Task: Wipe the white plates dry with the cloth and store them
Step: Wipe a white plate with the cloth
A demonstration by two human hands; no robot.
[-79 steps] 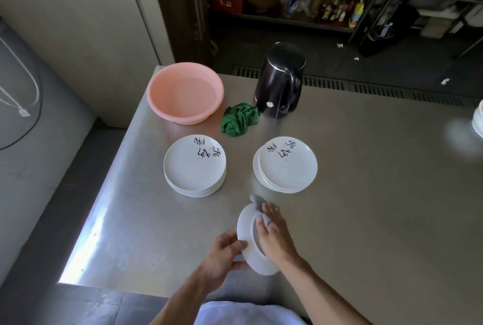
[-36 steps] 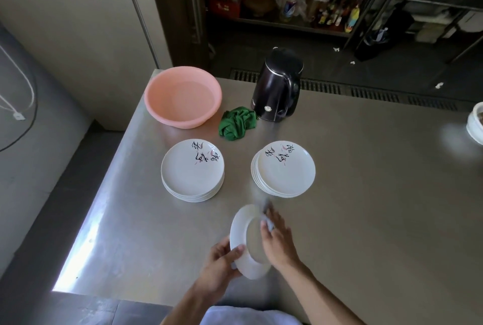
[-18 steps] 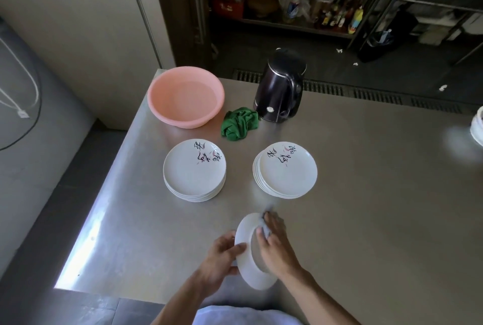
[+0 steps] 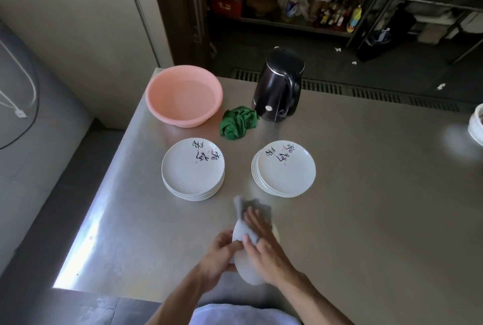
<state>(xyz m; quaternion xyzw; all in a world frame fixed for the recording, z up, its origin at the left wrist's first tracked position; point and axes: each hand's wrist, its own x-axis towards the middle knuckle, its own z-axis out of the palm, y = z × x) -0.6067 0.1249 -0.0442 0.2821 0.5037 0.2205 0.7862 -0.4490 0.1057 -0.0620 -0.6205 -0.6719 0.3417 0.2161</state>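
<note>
A white plate (image 4: 245,267) stands almost on edge above the near part of the steel table (image 4: 366,207). My left hand (image 4: 222,254) grips its left rim. My right hand (image 4: 261,238) presses a grey cloth (image 4: 251,207) against the plate's face; the cloth sticks out past my fingertips. Two stacks of white plates with black writing sit farther back: the left stack (image 4: 193,172) and the right stack (image 4: 284,168).
A pink basin (image 4: 184,94) stands at the table's far left corner. A crumpled green cloth (image 4: 239,122) lies next to a black kettle (image 4: 279,84). A white bowl (image 4: 475,126) shows at the right edge. The table's left edge drops to the floor.
My right hand with the cloth has slid up across the plate, and more cloth now shows beyond my fingers. The plate has turned further on edge. The stacks have not moved.
</note>
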